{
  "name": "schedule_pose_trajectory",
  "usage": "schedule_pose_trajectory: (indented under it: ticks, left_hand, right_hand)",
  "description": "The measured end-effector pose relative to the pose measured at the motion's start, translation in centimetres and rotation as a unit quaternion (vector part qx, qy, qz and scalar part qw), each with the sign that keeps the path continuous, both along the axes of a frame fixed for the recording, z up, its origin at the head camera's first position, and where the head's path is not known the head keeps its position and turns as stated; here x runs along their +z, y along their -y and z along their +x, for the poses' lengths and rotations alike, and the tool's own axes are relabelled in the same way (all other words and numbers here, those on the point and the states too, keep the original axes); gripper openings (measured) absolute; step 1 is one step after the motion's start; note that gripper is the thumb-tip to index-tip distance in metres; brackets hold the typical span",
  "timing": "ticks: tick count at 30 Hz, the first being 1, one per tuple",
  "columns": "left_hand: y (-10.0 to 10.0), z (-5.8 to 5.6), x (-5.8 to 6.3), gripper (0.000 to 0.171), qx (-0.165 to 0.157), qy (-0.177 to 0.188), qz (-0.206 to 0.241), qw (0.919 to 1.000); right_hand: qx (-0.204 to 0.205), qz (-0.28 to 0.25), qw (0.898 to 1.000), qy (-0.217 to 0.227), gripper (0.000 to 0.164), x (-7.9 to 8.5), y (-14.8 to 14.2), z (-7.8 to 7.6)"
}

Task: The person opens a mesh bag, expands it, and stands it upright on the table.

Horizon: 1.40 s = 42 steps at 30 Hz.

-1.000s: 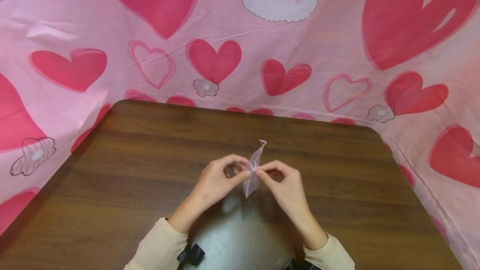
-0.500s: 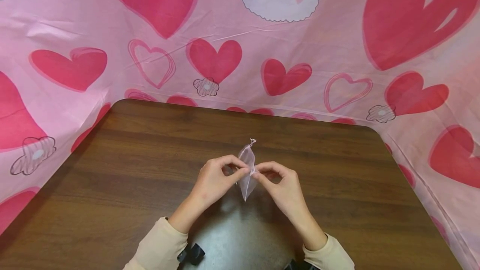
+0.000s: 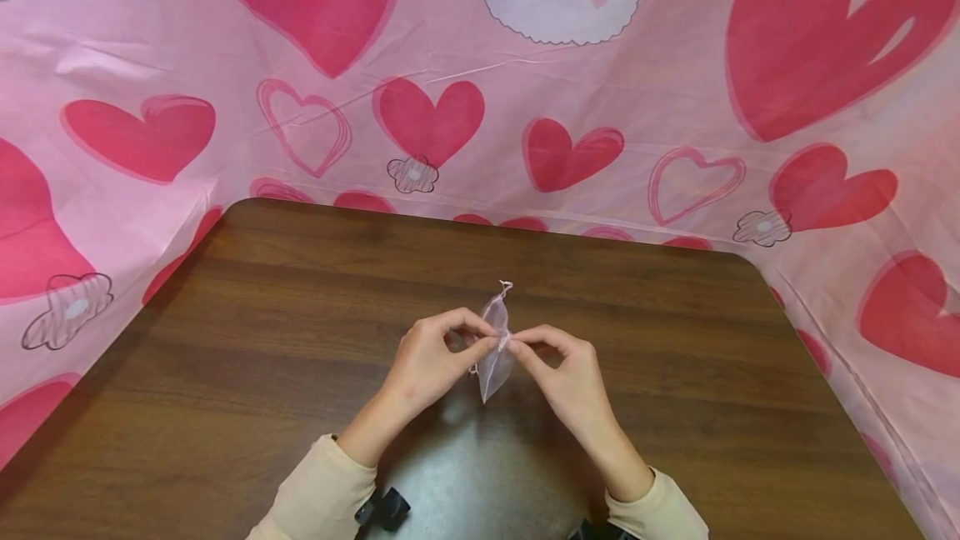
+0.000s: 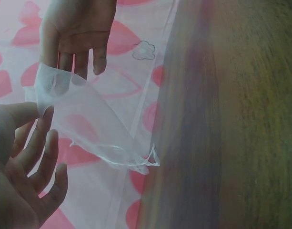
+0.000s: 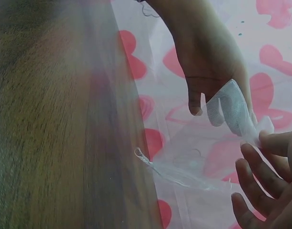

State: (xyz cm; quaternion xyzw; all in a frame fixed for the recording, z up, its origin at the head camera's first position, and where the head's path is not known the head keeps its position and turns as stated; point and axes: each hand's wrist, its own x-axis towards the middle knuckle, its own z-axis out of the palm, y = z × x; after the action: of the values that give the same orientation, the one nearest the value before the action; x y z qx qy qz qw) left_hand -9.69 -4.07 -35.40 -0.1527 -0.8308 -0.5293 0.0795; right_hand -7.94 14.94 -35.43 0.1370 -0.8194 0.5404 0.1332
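A sheer, pale organza drawstring pouch (image 3: 495, 369) hangs between my two hands over the table. My left hand (image 3: 433, 357) pinches its side between thumb and forefinger. From the opposite side, my right hand (image 3: 572, 367) pinches it too, fingertips close to the left ones. In the left wrist view, the thin pouch fabric (image 4: 91, 112) spreads out and narrows toward a gathered end with a small cord loop (image 4: 154, 157). The same gathered edge and loop of cord (image 5: 141, 153) show in the right wrist view, where the pouch looks flat and see-through.
Dark wood table (image 3: 300, 290) lies under both hands. A pink cloth (image 3: 450, 40) printed with hearts hangs behind and along its sides. A small black device (image 3: 384, 510) sits at the left cuff, with another black piece (image 3: 600, 530) by the right cuff.
The pouch's looped end has swung slightly left and its lower point has drifted left and down. Both hands keep pinching it, the right one having shifted a little to the left.
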Motion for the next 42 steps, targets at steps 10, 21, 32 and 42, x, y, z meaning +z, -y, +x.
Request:
schedule_pose_trajectory:
  ticks: [10,21,32,42]
  left_hand:
    - [0.0,-0.03,-0.05,0.012,-0.007,-0.003,0.013,0.9999]
    - [-0.04,0.06,0.0,0.014,-0.042,-0.004,0.003,0.9991]
    - [0.03,-0.02,-0.14,0.013,-0.042,-0.027,-0.011,0.9987]
    - [0.05,0.06,-0.05,0.011,0.013,-0.012,-0.002,0.9999]
  right_hand:
    - [-0.03,-0.005,0.999,0.009,0.005,0.1,-0.05,-0.08]
    - [-0.028,-0.005,1.0,0.014,0.008,0.0,-0.07,-0.19]
    - [-0.02,0.004,1.0,0.014,0.01,0.0,0.1,-0.04]
    - [-0.002,0.003,1.0,0.006,0.015,0.07,-0.09,-0.01]
